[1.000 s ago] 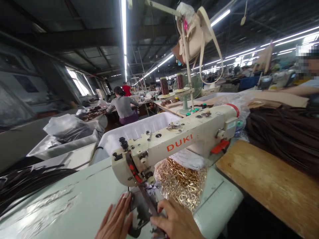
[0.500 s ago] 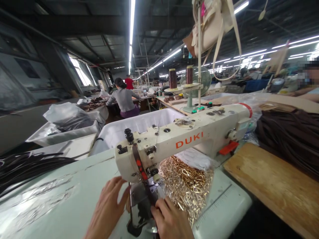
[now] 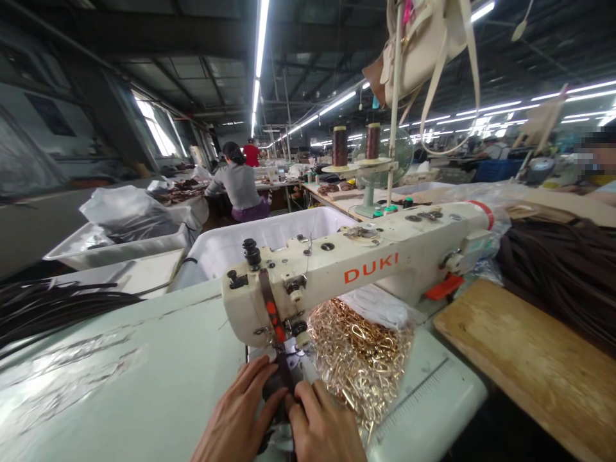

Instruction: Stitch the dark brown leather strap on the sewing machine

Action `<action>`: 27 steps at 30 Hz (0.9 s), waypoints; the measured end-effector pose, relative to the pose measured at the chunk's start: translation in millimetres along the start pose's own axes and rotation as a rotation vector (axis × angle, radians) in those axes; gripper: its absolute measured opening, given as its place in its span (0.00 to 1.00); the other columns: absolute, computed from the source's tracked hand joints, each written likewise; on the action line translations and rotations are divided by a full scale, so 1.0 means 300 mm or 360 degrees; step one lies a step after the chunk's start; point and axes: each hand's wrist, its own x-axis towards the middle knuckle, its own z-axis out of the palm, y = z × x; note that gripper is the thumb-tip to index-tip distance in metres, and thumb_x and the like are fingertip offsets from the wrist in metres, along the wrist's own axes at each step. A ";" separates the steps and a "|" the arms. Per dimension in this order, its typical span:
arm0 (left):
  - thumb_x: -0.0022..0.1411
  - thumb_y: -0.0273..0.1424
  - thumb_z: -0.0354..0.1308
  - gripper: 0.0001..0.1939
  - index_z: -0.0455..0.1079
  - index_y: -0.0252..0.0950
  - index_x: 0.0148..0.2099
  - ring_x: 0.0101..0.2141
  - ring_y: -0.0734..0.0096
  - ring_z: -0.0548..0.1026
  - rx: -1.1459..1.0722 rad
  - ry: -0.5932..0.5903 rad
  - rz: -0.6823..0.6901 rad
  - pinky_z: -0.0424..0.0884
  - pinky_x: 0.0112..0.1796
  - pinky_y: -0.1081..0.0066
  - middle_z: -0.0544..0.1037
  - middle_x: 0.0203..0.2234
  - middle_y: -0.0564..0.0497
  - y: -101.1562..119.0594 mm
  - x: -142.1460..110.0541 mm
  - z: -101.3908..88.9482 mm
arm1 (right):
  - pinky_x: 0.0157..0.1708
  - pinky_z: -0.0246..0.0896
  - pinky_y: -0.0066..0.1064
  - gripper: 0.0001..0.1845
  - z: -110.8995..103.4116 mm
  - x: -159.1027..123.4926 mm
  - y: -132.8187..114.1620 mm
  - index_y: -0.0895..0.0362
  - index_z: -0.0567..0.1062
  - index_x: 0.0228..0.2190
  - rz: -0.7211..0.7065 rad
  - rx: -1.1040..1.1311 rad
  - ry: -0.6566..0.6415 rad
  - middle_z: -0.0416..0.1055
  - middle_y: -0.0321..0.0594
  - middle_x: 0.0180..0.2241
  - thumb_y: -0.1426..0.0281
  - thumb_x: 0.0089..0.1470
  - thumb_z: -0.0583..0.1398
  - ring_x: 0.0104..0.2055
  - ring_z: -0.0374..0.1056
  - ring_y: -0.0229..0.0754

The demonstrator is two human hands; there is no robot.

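Dark workshop ceiling (image 3: pixel 144 38), lit by lamps (image 3: pixel 260 45); below, a pale green tabletop (image 3: pixel 106 359). Narrow dark strap (image 3: pixel 285 372) lies at the head of a sewing machine (image 3: pixel 322 282), running from under it toward the person. Left hand (image 3: pixel 240 410) on the strap's left side: fingers stretched and close together, thumb apart from them, its tip near the right hand (image 3: pixel 327 423). Right hand over the strap's near part, fingers curled. Undersides hidden; cannot tell whether either grip pinches.

Just right of the strap, partly beneath the machine arm: clear bag of gold clips (image 3: pixel 360 359). Machine is off-white, lettered DUKI in orange, red band at its far end. Beyond the tabletop's right edge, a worn wooden board (image 3: pixel 524 359), with a heap of dark brown strips (image 3: pixel 558 269) behind it. More dark strips (image 3: pixel 58 308) at far left.

Behind the machine, a white tub (image 3: pixel 269 237); farther back, two thread cones (image 3: pixel 339 147) and a fan (image 3: pixel 370 192). Beige handbag (image 3: pixel 428 58) hangs above by a pole (image 3: pixel 394 96). Co-worker in grey (image 3: pixel 240 186) sits with back turned; another in red (image 3: pixel 251 154) beyond.
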 end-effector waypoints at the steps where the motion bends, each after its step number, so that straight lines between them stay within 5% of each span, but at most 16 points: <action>1: 0.60 0.43 0.58 0.19 0.72 0.47 0.52 0.55 0.56 0.69 0.0019 -0.0023 0.0018 0.63 0.57 0.63 0.71 0.55 0.49 -0.001 -0.001 0.000 | 0.16 0.53 0.27 0.14 0.004 -0.002 -0.003 0.57 0.72 0.29 0.0007 0.0010 0.0009 0.65 0.42 0.27 0.79 0.60 0.49 0.30 0.62 0.42; 9: 0.63 0.42 0.55 0.20 0.66 0.50 0.57 0.56 0.60 0.67 -0.0001 -0.0171 0.0045 0.62 0.58 0.65 0.69 0.57 0.54 0.018 0.018 -0.035 | 0.18 0.55 0.27 0.09 -0.021 -0.009 -0.007 0.58 0.73 0.36 0.0010 -0.0055 -0.0243 0.66 0.43 0.31 0.75 0.61 0.53 0.33 0.66 0.43; 15: 0.63 0.41 0.56 0.27 0.60 0.42 0.62 0.59 0.58 0.64 0.0624 0.0054 0.0662 0.67 0.55 0.56 0.68 0.58 0.51 0.014 -0.009 -0.029 | 0.19 0.59 0.26 0.08 -0.068 -0.015 0.064 0.55 0.72 0.40 -0.0150 0.0104 -0.0413 0.72 0.38 0.36 0.74 0.57 0.58 0.36 0.69 0.42; 18: 0.63 0.44 0.54 0.31 0.57 0.32 0.62 0.58 0.56 0.66 0.0958 0.0129 0.0887 0.72 0.51 0.52 0.67 0.57 0.46 0.044 -0.007 -0.039 | 0.24 0.63 0.25 0.12 -0.137 0.008 0.121 0.51 0.74 0.38 -0.0148 0.0365 -0.0673 0.74 0.32 0.36 0.75 0.51 0.61 0.36 0.71 0.41; 22: 0.63 0.48 0.51 0.32 0.59 0.31 0.61 0.56 0.56 0.68 0.1142 0.0158 0.0923 0.75 0.49 0.51 0.68 0.57 0.45 0.067 0.002 -0.054 | 0.32 0.64 0.26 0.26 -0.285 0.093 0.213 0.49 0.74 0.43 0.0261 0.0525 -0.1117 0.76 0.32 0.34 0.82 0.43 0.58 0.35 0.72 0.41; 27: 0.63 0.51 0.49 0.35 0.58 0.32 0.62 0.56 0.53 0.68 0.1057 0.0103 0.0874 0.73 0.50 0.48 0.67 0.58 0.45 0.059 -0.013 -0.052 | 0.20 0.55 0.25 0.13 -0.312 0.252 0.338 0.57 0.72 0.32 0.0839 0.1045 -0.1349 0.72 0.36 0.22 0.68 0.61 0.50 0.19 0.64 0.35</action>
